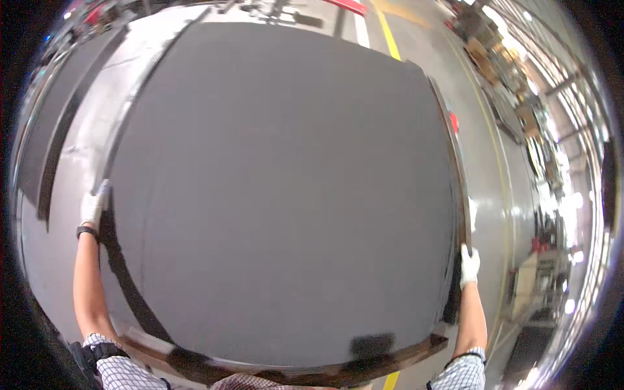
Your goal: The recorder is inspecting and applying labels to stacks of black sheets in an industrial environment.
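Note:
A large dark grey flat panel point(286, 188) fills the middle of the view. Along its left side runs a long narrow dark strip point(133, 104), and my left hand point(93, 207), in a white glove, is closed at its near end. Another long dark brown strip point(455, 146) follows the panel's right edge. My right hand point(469, 266), also white-gloved, is wrapped around the near end of that one. Both arms reach forward, spread wide on either side of the panel. The fingers of the left hand are slightly blurred.
A brown rail point(416, 351) crosses in front of my body at the panel's near edge. At far left lies another dark panel point(58, 110) with a raised edge. Shelving with boxes point(513, 91) lines the right, beyond a floor point(484, 188) with yellow lines.

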